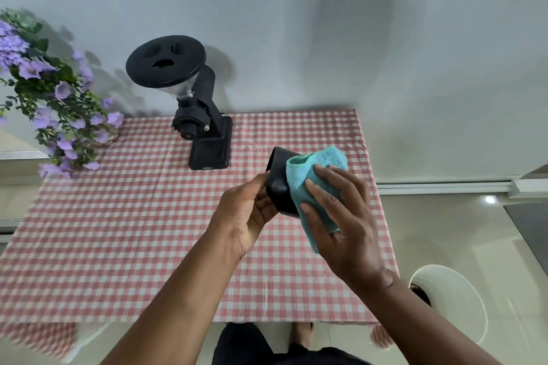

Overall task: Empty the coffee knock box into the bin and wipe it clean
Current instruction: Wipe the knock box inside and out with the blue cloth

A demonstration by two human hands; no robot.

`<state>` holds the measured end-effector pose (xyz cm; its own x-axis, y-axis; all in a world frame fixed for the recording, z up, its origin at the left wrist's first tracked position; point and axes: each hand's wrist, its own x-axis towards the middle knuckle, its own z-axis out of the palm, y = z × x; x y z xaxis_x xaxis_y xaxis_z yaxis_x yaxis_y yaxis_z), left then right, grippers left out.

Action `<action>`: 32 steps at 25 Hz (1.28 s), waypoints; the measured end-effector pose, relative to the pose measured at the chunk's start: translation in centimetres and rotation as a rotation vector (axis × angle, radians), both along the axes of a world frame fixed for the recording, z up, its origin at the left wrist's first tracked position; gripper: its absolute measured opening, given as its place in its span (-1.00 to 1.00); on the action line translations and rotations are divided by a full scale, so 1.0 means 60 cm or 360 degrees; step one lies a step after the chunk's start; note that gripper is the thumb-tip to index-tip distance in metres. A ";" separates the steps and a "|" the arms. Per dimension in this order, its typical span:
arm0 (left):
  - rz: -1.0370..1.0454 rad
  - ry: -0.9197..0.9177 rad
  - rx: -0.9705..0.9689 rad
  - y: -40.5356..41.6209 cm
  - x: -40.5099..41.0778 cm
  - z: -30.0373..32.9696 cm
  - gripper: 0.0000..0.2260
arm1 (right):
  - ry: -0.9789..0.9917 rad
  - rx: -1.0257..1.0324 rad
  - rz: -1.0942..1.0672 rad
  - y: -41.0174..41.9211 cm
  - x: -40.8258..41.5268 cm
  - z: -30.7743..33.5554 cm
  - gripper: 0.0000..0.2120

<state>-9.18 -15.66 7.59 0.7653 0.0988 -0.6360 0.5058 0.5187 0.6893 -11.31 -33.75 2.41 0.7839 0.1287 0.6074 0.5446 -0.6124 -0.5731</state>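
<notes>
The black knock box (280, 184) is held tipped on its side above the right part of the table. My left hand (247, 210) grips it from the left, fingers curled on its lower wall. My right hand (341, 216) presses a teal cloth (311, 178) flat against the box's right side, covering most of that side. The white bin (456, 296) stands on the floor to the right of the table, with dark grounds showing inside near my right forearm.
A black coffee grinder (201, 115) stands at the back middle of the red-and-white checked tablecloth (133, 231). Purple flowers (50, 92) hang over the back left corner. A pale wall runs behind; tiled floor lies to the right.
</notes>
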 end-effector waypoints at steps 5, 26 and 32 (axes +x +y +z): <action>-0.0042 0.0038 -0.0055 0.002 -0.004 -0.003 -0.92 | -0.0123 -0.0214 0.0078 -0.004 0.002 -0.003 -0.76; -0.0093 -0.0282 0.0244 0.002 -0.025 -0.025 -0.74 | 0.0227 -0.0240 0.0084 0.026 0.067 0.057 -0.71; 0.0072 -0.0237 0.0275 -0.001 -0.027 -0.023 -0.71 | 0.0515 -0.0011 -0.0019 -0.007 0.042 0.039 -0.70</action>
